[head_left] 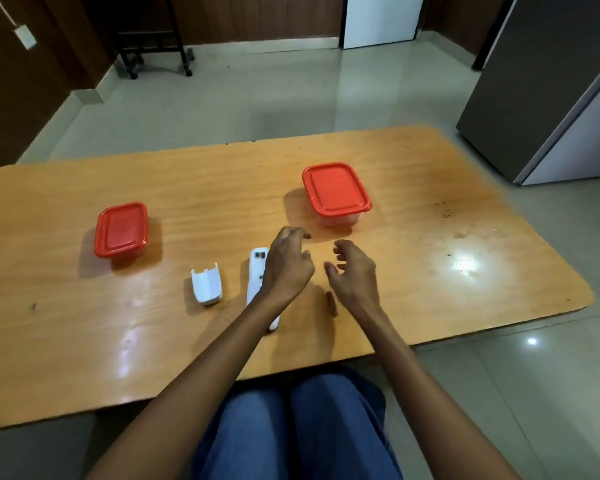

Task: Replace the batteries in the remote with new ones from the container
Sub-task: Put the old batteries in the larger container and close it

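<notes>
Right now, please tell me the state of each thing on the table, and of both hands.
Remote: lying on the table, battery compartment open.
Battery cover: off, lying left of the remote.
Left container: red lid on.
Right container: red lid on.
Left hand: over the remote, fingers curled, apparently holding nothing.
Right hand: open, empty.

Both hands, left (288,268) and right (354,271), empty, fingers spread, above table (84,341); remote (257,271) beneath left.
</notes>
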